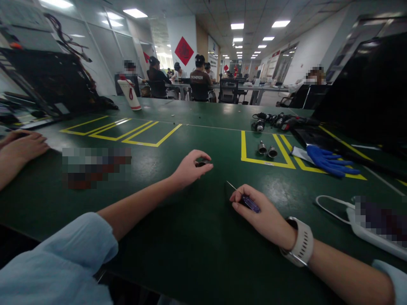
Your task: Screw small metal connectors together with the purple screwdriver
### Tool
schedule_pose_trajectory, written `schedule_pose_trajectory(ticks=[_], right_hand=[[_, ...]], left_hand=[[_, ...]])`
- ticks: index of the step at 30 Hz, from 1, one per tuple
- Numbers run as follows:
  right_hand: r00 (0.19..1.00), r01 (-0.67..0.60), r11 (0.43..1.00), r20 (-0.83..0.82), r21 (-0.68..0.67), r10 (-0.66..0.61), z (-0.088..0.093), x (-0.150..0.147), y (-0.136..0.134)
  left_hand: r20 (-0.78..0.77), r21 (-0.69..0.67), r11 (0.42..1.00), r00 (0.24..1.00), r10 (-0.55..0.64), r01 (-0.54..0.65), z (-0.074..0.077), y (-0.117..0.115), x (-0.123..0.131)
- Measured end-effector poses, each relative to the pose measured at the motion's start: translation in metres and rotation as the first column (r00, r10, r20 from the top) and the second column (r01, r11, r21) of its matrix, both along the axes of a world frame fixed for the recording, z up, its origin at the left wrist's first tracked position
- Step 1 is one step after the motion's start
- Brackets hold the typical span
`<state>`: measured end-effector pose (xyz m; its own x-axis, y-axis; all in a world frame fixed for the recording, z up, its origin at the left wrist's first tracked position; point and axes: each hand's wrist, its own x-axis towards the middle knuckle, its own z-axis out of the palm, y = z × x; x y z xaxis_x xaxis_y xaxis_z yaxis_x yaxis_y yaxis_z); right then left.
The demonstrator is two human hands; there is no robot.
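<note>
My left hand [190, 168] reaches out over the green table [197, 237] and pinches a small dark round part [201, 162] between thumb and fingers. My right hand [259, 214], with a white watch on the wrist, rests on the table closed round a small purple-handled screwdriver [249, 203]; its thin metal tip points up and to the left. The two hands lie about a hand's width apart.
Two small metal cylinders [266, 148] stand in a yellow-taped box, a blue glove [329, 160] to their right, dark lens-like parts [270, 120] behind. A white power strip [365, 224] lies at right. Another person's hand [22, 146] rests at far left. Seated people work behind.
</note>
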<state>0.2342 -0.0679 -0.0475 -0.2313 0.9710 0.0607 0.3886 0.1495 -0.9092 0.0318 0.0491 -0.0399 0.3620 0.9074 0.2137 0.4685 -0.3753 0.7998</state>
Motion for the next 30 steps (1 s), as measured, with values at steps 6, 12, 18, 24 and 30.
schedule_pose_trajectory(ticks=[6, 12, 18, 24, 30], right_hand=[[0.998, 0.003, 1.0, -0.066, -0.015, -0.004, -0.002, 0.0, -0.001], [0.947, 0.117, 0.993, -0.304, 0.017, -0.106, -0.006, 0.001, -0.004], [0.856, 0.079, 0.989, -0.517, 0.125, -0.003, -0.009, 0.005, -0.007], [0.894, 0.034, 0.991, -0.448, 0.127, 0.027, -0.004, -0.001, -0.011], [0.972, 0.051, 0.978, -0.235, 0.201, -0.002, 0.002, -0.006, -0.014]], left_hand=[[0.486, -0.412, 0.884, 0.874, 0.009, 0.22, 0.007, -0.033, 0.017], [0.365, -0.216, 0.95, 0.921, -0.134, 0.224, -0.002, -0.04, 0.017], [0.007, 0.202, 0.956, 0.976, -0.22, 0.214, -0.007, -0.038, 0.012], [-0.256, 0.353, 0.87, 0.93, -0.263, 0.343, -0.009, -0.034, 0.009], [-0.202, 0.222, 0.863, 0.887, -0.415, 0.454, -0.012, -0.036, 0.013]])
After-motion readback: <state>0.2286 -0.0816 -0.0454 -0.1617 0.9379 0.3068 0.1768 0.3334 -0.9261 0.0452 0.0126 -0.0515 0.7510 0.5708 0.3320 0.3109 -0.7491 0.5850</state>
